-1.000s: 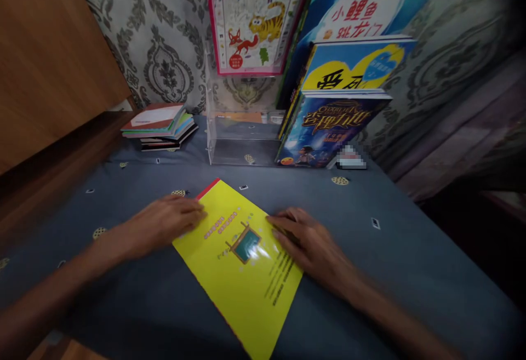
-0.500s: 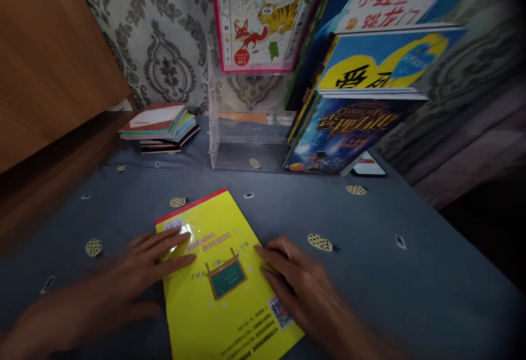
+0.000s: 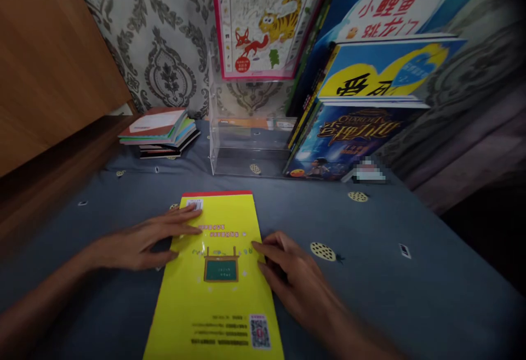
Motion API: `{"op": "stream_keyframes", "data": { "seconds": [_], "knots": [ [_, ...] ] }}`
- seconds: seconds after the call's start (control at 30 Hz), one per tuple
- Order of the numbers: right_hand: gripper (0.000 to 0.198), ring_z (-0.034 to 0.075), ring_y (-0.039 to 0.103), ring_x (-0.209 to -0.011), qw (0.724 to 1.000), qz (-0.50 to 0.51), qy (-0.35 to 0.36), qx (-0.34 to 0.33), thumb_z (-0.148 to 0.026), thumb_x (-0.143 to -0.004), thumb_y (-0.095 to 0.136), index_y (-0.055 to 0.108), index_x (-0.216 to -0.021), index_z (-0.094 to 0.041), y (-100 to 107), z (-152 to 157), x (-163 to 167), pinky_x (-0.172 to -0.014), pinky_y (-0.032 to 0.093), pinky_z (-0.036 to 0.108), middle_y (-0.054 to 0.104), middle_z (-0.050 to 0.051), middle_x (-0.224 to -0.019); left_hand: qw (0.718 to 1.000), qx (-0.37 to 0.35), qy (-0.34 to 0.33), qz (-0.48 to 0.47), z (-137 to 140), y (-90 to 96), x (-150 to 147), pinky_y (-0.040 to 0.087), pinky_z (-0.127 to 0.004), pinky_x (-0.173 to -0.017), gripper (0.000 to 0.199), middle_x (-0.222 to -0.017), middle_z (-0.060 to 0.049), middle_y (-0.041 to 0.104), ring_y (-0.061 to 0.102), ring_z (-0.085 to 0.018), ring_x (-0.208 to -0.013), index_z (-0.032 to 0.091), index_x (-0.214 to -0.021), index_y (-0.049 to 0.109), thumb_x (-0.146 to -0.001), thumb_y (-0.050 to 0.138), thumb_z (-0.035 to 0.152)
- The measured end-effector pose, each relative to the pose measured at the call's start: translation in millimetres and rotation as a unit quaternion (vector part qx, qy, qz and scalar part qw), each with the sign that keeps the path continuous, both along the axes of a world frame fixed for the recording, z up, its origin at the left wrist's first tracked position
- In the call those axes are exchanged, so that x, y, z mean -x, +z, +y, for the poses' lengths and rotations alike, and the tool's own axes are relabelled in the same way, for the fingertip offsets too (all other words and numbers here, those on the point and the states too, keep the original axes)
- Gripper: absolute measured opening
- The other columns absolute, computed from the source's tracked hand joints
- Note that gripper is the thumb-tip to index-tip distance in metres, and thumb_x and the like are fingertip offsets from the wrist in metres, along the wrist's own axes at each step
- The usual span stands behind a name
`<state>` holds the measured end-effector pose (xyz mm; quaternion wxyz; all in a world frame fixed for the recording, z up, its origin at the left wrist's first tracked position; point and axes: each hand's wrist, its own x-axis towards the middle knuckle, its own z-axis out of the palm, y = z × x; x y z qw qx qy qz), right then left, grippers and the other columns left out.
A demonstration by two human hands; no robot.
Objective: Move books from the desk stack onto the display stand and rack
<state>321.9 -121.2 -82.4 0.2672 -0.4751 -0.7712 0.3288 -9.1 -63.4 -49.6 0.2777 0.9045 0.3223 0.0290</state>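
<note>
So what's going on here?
A person's left grip rests on the far left part of a yellow book, and the right grip touches its right edge. It lies over a blue-grey cloth, its printing upside down. Beyond, other books stand in a clear rack, with a small stack to its left.

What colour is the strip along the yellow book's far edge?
Red; the strip shows best in the head view.

A closed yellow book lies flat, red edge farthest away.
</note>
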Motion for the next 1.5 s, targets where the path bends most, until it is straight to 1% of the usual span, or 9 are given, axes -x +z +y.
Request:
{"op": "stream_keyframes", "data": {
  "seconds": [0.1, 0.23, 0.43, 0.57, 0.83, 1.0, 1.2, 1.33, 1.5],
  "knots": [
    [0.032, 0.016, 0.063, -0.079, 1.000, -0.002, -0.014, 0.008, -0.005, -0.089, 0.050, 0.074, -0.104, -0.021, 2, 12, 7, -0.069, 0.053, 0.028, 0.065, 0.006, -0.094, 1.000, -0.007, 0.018, -0.006, 25, -8.7, -12, 0.022, -0.054, -0.123, 0.047, -0.166, -0.001, 0.024, 0.021, -0.028, -0.153, 0.035, -0.148, 0.046, -0.101, 0.051, 0.042],
    [0.034, 0.017, 0.064, -0.081, 0.999, 0.002, -0.033, -0.001, -0.004, -0.088, 0.053, 0.075, -0.108, -0.019, 0, 34, 14, -0.073, 0.053, 0.030, 0.066, 0.007, -0.094, 0.995, -0.072, 0.070, -0.016, 44, -25.7, -28, 0.017, -0.057, -0.123, 0.051, -0.164, -0.006, 0.029, 0.023, -0.028, -0.153, 0.028, -0.148, 0.046, -0.102, 0.047, 0.048],
    [0.033, 0.018, 0.064, -0.083, 0.997, -0.007, -0.056, -0.048, -0.003, -0.087, 0.054, 0.076, -0.108, -0.015, -10, 76, 15, -0.075, 0.051, 0.032, 0.067, 0.009, -0.095, 0.969, -0.163, 0.183, -0.033, 44, -50.1, -44, 0.026, -0.059, -0.120, 0.056, -0.158, -0.011, 0.041, 0.033, -0.029, -0.149, 0.022, -0.144, 0.052, -0.101, 0.041, 0.056],
    [0.030, 0.020, 0.064, -0.089, 0.996, -0.019, -0.057, -0.066, -0.004, -0.088, 0.054, 0.076, -0.105, -0.015, -11, 91, 14, -0.079, 0.050, 0.033, 0.067, 0.009, -0.096, 0.954, -0.188, 0.233, -0.020, 40, -55.8, -51, 0.029, -0.060, -0.118, 0.053, -0.154, -0.011, 0.047, 0.035, -0.031, -0.148, 0.022, -0.140, 0.055, -0.101, 0.041, 0.054],
    [0.027, 0.020, 0.063, -0.093, 0.992, -0.037, -0.054, -0.109, -0.006, -0.092, 0.051, 0.074, -0.104, -0.015, -14, 84, 16, -0.083, 0.050, 0.032, 0.065, 0.010, -0.101, 0.939, -0.271, 0.212, -0.001, 43, -48.6, -59, 0.039, -0.052, -0.114, 0.045, -0.141, -0.014, 0.058, 0.051, -0.029, -0.133, 0.016, -0.133, 0.058, -0.101, 0.042, 0.043],
    [0.022, 0.022, 0.061, -0.101, 0.986, -0.070, -0.057, -0.142, -0.008, -0.092, 0.053, 0.073, -0.099, -0.015, -16, 82, 17, -0.089, 0.050, 0.035, 0.065, 0.011, -0.104, 0.935, -0.286, 0.212, -0.007, 46, -43.8, -70, 0.047, -0.046, -0.106, 0.042, -0.135, -0.015, 0.059, 0.055, -0.029, -0.126, 0.014, -0.131, 0.058, -0.100, 0.041, 0.038],
    [0.022, 0.022, 0.058, -0.096, 0.978, -0.095, -0.050, -0.177, -0.008, -0.094, 0.050, 0.072, -0.092, -0.015, -19, 83, 18, -0.088, 0.049, 0.036, 0.065, 0.011, -0.099, 0.944, -0.290, 0.156, -0.015, 59, -41.8, -103, 0.048, -0.047, -0.099, 0.037, -0.128, -0.014, 0.062, 0.058, -0.029, -0.118, 0.015, -0.127, 0.059, -0.097, 0.040, 0.025],
    [0.025, 0.022, 0.058, -0.095, 0.974, -0.119, -0.045, -0.189, -0.011, -0.097, 0.047, 0.071, -0.094, -0.014, -21, 83, 19, -0.086, 0.049, 0.035, 0.065, 0.011, -0.098, 0.948, -0.291, 0.125, -0.015, 69, -41.4, -132, 0.048, -0.045, -0.097, 0.037, -0.126, -0.013, 0.062, 0.057, -0.028, -0.116, 0.015, -0.126, 0.060, -0.095, 0.040, 0.020],
    [0.025, 0.022, 0.058, -0.096, 0.970, -0.120, -0.050, -0.204, -0.009, -0.097, 0.046, 0.071, -0.096, -0.013, -20, 82, 19, -0.089, 0.049, 0.034, 0.066, 0.011, -0.098, 0.947, -0.295, 0.125, 0.018, 75, -39.7, -152, 0.047, -0.048, -0.094, 0.042, -0.125, -0.015, 0.060, 0.055, -0.031, -0.111, 0.011, -0.131, 0.058, -0.095, 0.038, 0.017]
  ]
}}
